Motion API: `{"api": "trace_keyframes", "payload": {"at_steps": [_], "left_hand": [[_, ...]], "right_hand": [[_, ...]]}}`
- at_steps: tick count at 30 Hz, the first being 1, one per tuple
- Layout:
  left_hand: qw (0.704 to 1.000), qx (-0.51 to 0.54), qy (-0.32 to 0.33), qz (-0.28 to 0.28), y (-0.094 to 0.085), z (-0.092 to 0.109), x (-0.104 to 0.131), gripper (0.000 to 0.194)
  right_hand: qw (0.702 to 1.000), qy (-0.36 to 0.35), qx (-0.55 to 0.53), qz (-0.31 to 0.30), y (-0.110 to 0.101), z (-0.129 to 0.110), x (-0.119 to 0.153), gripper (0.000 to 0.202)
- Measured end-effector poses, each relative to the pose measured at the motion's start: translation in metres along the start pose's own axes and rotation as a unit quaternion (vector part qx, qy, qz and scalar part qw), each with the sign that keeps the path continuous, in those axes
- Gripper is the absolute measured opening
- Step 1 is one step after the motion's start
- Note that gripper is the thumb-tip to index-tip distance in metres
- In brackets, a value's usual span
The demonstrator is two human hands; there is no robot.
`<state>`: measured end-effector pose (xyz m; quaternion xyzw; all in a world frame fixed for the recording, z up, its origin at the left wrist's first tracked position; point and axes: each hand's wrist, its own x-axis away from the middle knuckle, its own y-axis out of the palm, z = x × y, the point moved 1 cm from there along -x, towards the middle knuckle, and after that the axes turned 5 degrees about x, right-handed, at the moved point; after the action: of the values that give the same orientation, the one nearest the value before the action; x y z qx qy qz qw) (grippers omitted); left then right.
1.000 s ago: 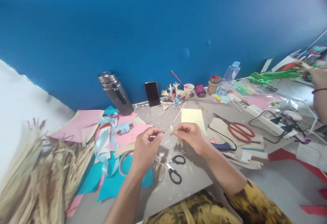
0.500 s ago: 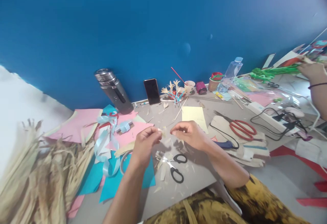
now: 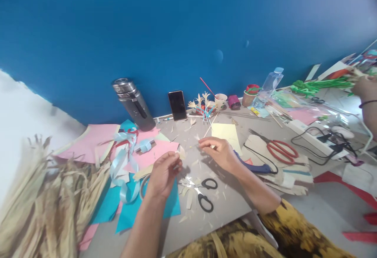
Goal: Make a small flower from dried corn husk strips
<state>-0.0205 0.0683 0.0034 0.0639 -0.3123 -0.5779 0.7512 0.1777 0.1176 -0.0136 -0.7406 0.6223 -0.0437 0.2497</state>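
Observation:
My left hand (image 3: 165, 169) is closed in a pinch on a small pale piece of corn husk (image 3: 182, 153), held above the table. To its right, my right hand (image 3: 218, 154) hovers with fingers loosely stretched to the left, and nothing shows between them. Its fingertips are near the lower end of a thin pale stick (image 3: 211, 125). Below both hands lie black-handled scissors (image 3: 204, 191) among husk scraps (image 3: 189, 201). Husk flowers (image 3: 203, 103) tied with light blue stand at the back.
Dried husks (image 3: 55, 203) are heaped at left beside blue paper (image 3: 129, 216) and ribbon (image 3: 125, 191). A flask (image 3: 135, 107) and phone (image 3: 177, 105) stand by the wall. Red-handled scissors (image 3: 282, 151) and a power strip (image 3: 315, 138) lie right. Another person's hand (image 3: 365, 87) is at far right.
My left hand has moved slightly left and down, with the husk piece showing more clearly. My right hand's fingers have straightened. The view has shifted slightly.

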Motion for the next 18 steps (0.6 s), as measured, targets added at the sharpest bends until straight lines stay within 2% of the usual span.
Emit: {"api": "trace_keyframes", "payload": {"at_steps": [3,5,8,10,11,14,18], "left_hand": [[1.000,0.001,0.006,-0.008,-0.001,-0.001,-0.001,0.031],[1.000,-0.005,0.013,-0.007,-0.003,-0.001,-0.002,0.030],[0.999,-0.017,0.032,0.016,-0.005,-0.001,-0.004,0.029],[0.998,-0.029,0.043,0.023,-0.006,-0.002,-0.004,0.028],[0.998,-0.035,0.045,0.024,-0.005,-0.002,-0.004,0.028],[0.997,-0.048,0.044,0.030,-0.001,-0.004,-0.004,0.029],[0.998,-0.038,0.025,0.039,0.009,-0.010,-0.003,0.031]], "right_hand": [[0.994,-0.059,0.074,-0.051,0.003,0.007,0.011,0.029],[0.991,-0.051,0.112,-0.058,-0.007,0.009,0.023,0.029],[0.986,0.003,0.168,-0.009,-0.041,0.008,0.047,0.020],[0.970,0.003,0.243,0.030,-0.069,0.008,0.065,0.020],[0.956,0.002,0.293,0.028,-0.080,0.008,0.073,0.022],[0.910,-0.018,0.409,-0.060,-0.101,0.011,0.089,0.028],[0.872,-0.006,0.471,-0.135,-0.103,0.014,0.093,0.035]]}}
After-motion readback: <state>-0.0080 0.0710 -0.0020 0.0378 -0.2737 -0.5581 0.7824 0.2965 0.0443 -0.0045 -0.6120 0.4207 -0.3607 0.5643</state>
